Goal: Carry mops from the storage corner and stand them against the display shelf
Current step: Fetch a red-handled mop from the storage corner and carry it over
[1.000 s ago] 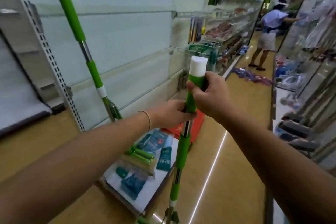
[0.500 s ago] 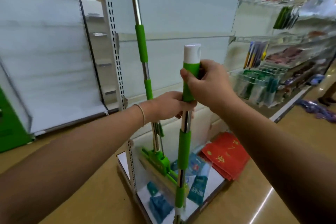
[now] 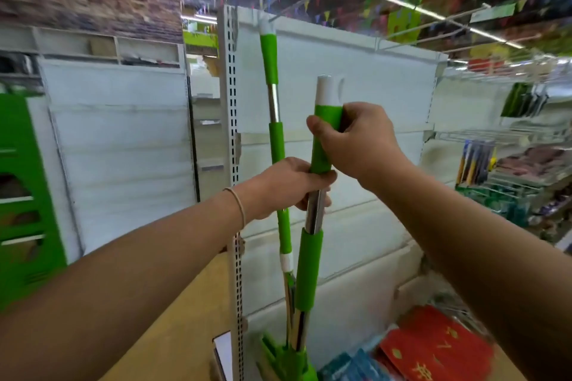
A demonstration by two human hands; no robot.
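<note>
I hold a green and silver mop [image 3: 309,269] upright in front of me; its white cap is near eye level. My right hand [image 3: 356,145] grips the top green sleeve just under the cap. My left hand [image 3: 288,185] grips the shaft right below, where green meets bare metal. Just behind it a second mop [image 3: 275,139] of the same kind leans against the white back panel of the display shelf [image 3: 365,108]. Both mop heads meet at the shelf's base, largely cut off by the bottom edge.
A perforated shelf upright [image 3: 230,145] stands just left of the mops. Red packets [image 3: 433,349] and blue packets [image 3: 349,365] lie on the bottom shelf at the right. Stocked wire racks [image 3: 510,170] run along the right. A green unit [image 3: 24,201] stands at the left.
My view has tilted up and come closer to the shelf. The held mop now stands nearer the leaning mop, almost alongside it. Both hands keep the same grip.
</note>
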